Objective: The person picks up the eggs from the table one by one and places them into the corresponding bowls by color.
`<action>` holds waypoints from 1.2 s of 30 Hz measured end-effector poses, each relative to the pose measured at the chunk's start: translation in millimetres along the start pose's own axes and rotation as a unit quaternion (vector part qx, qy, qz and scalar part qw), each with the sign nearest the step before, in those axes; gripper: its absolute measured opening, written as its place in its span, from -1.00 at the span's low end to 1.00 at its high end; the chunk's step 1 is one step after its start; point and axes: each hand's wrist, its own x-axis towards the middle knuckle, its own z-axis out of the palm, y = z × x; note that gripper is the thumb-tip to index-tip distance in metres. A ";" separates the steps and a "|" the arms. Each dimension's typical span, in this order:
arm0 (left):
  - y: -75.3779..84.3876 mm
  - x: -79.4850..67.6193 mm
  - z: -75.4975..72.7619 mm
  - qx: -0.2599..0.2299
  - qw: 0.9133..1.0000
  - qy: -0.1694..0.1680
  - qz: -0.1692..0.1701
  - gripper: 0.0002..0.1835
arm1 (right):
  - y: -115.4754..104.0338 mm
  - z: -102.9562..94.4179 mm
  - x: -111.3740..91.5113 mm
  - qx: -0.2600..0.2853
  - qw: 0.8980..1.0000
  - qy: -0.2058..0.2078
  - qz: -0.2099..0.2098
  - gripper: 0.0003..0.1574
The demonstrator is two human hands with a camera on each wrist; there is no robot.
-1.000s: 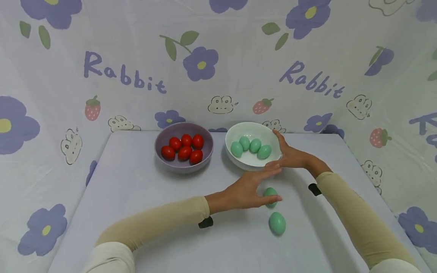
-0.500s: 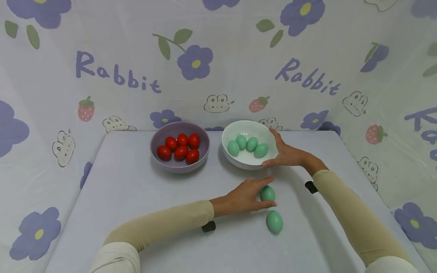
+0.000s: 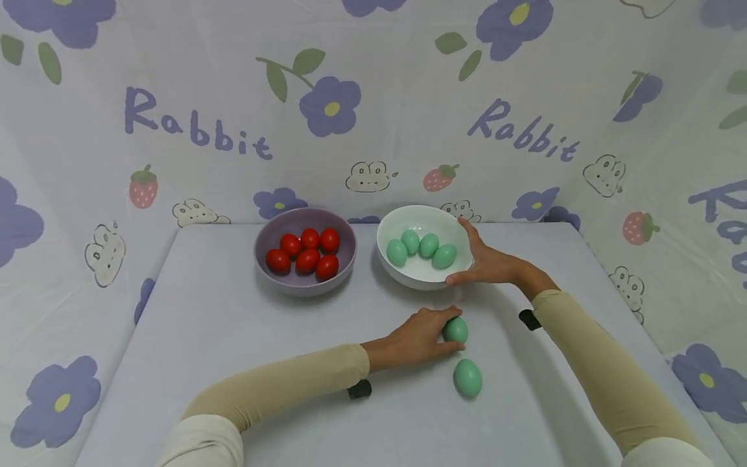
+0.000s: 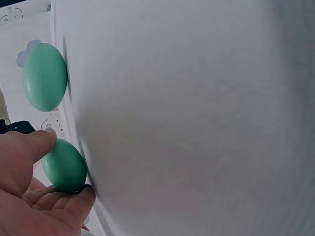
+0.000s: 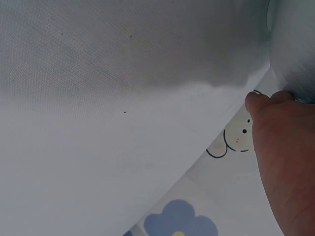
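My left hand [image 3: 417, 338] has its thumb and fingers on either side of a green egg [image 3: 456, 331] that sits on the table. In the left wrist view the thumb touches one side of this egg [image 4: 65, 166] and the fingertips the other. A second green egg [image 3: 468, 379] lies just nearer the front, apart from the hand. My right hand [image 3: 493, 264] holds the right side of a white bowl [image 3: 424, 282], thumb at the front of the rim and fingers behind. Several green eggs [image 3: 428, 245] lie in that bowl.
To the left of the white bowl stands a purple bowl [image 3: 305, 288] with several red eggs [image 3: 307, 261] in it. The white table [image 3: 233, 324] meets a patterned cloth [image 3: 373, 130] at the back and sides.
My left hand has come down and forward from above the table, and its thumb and fingers have closed in on the farther loose egg. My right hand stays at the white bowl.
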 end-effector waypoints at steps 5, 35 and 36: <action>0.0 0.5 -2.2 -0.003 1.000 0.003 0.001 -0.33 | -2.0 -1.4 0.5 -0.002 1.000 0.001 0.003 0.84; 32.4 -12.1 -97.0 -0.086 0.994 -0.038 0.050 -0.34 | 2.6 1.0 1.2 0.022 0.999 -0.006 -0.027 0.80; 33.2 -11.5 -104.5 -0.096 0.994 -0.031 0.046 -0.33 | 2.7 0.9 1.5 0.025 0.999 -0.008 -0.031 0.79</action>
